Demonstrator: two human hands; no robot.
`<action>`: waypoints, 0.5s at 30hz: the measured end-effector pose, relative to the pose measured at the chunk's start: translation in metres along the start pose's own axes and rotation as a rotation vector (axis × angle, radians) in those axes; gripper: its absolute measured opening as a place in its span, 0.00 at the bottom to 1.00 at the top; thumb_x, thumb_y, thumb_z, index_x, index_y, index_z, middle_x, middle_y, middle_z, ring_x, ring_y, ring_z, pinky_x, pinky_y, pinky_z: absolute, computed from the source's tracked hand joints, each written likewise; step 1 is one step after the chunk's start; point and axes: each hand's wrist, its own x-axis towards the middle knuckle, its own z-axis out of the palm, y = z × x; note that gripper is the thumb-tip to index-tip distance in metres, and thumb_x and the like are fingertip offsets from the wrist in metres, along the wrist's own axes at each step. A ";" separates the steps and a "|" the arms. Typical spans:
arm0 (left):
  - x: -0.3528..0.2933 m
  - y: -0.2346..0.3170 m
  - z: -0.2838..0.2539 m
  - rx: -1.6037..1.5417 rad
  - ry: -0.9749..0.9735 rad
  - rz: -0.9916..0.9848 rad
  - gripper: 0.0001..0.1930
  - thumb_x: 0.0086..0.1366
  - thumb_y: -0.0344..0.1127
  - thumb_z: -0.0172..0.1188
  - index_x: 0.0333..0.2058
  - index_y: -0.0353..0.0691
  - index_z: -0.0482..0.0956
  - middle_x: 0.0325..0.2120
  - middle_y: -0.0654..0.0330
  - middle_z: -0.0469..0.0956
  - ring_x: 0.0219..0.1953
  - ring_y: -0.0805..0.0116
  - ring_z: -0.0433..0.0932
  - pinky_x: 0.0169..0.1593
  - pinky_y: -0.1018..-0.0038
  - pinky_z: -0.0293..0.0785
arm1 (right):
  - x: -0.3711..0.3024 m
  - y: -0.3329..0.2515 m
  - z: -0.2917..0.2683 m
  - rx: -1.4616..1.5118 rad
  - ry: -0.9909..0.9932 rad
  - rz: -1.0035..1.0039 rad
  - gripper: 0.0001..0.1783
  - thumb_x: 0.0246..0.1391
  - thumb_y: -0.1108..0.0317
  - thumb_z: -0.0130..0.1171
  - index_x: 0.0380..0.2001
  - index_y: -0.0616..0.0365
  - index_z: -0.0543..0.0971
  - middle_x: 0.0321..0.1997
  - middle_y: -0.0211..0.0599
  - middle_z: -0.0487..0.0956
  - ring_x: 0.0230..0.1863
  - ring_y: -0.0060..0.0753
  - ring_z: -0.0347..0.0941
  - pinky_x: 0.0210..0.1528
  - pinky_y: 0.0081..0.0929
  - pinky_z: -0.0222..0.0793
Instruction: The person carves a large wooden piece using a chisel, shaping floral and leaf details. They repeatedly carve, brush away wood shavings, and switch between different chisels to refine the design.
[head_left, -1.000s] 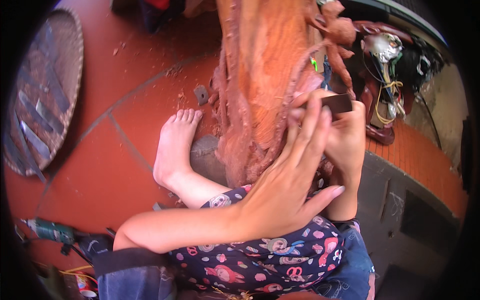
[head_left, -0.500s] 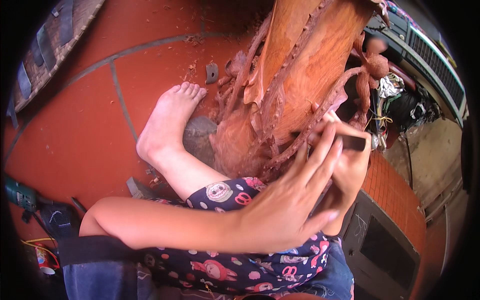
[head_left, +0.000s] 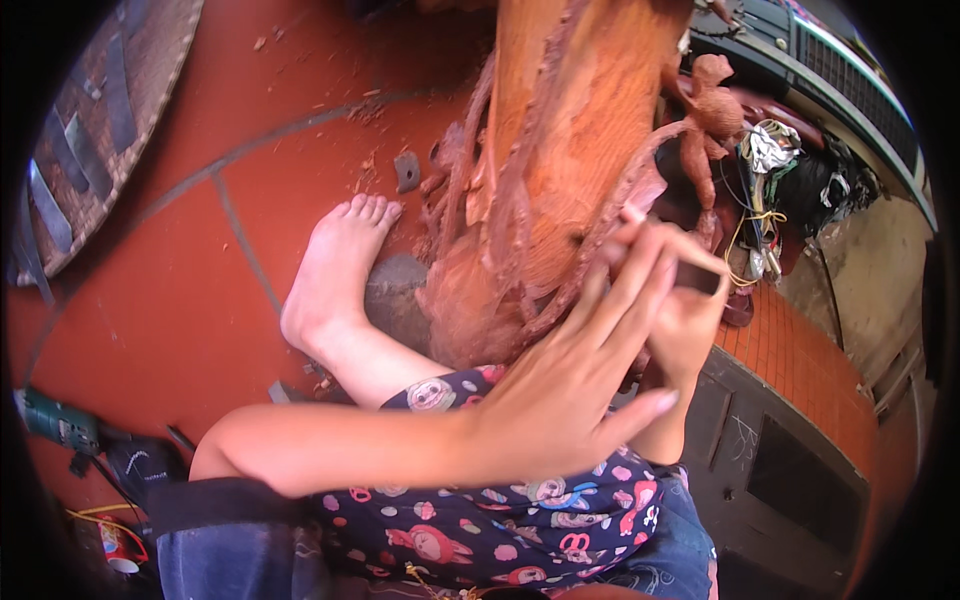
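"Red floor [head_left: 200, 330] toward nine o'clock, a tray [head_left: 170, 100] at ten. Where's the carving [head_left: 580, 150]?"

"Twelve o'clock, just beyond the hands."

"How do they stand?"

"Left hand [head_left: 565, 385]: fingers straight, close together, thumb apart, overlapping the other. Right hand [head_left: 682, 325]: curled round a dark tool [head_left: 697, 279], working end hidden."

"Which step?"

"Probably shaping the carving's one-to-two-o'clock edge; the next stroke seems to call for firm bracing and measured pressure."

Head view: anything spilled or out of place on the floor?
Brown chips litter the red floor beside the carved wood, loose debris near a bare foot. One blade juts past the woven tray's rim rather than lying fully inside.
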 end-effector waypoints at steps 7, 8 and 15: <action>0.016 -0.006 -0.004 0.084 -0.004 0.055 0.53 0.67 0.43 0.63 0.73 0.26 0.34 0.73 0.30 0.29 0.75 0.28 0.33 0.75 0.50 0.43 | 0.012 0.001 -0.002 -0.105 0.106 -0.112 0.13 0.47 0.79 0.70 0.39 0.65 0.86 0.37 0.46 0.88 0.39 0.39 0.87 0.44 0.30 0.82; 0.019 -0.007 -0.004 0.107 -0.035 0.047 0.54 0.67 0.44 0.63 0.73 0.27 0.32 0.73 0.29 0.27 0.76 0.31 0.31 0.75 0.52 0.40 | 0.015 0.007 -0.003 -0.087 0.124 -0.202 0.14 0.46 0.79 0.70 0.40 0.65 0.86 0.38 0.47 0.88 0.40 0.40 0.87 0.44 0.30 0.82; 0.021 -0.004 -0.007 0.127 -0.097 -0.027 0.58 0.65 0.40 0.66 0.73 0.29 0.26 0.73 0.28 0.22 0.76 0.34 0.28 0.75 0.54 0.40 | 0.018 -0.005 -0.007 -0.137 0.062 -0.041 0.08 0.47 0.81 0.71 0.33 0.69 0.85 0.33 0.42 0.87 0.43 0.37 0.86 0.54 0.38 0.80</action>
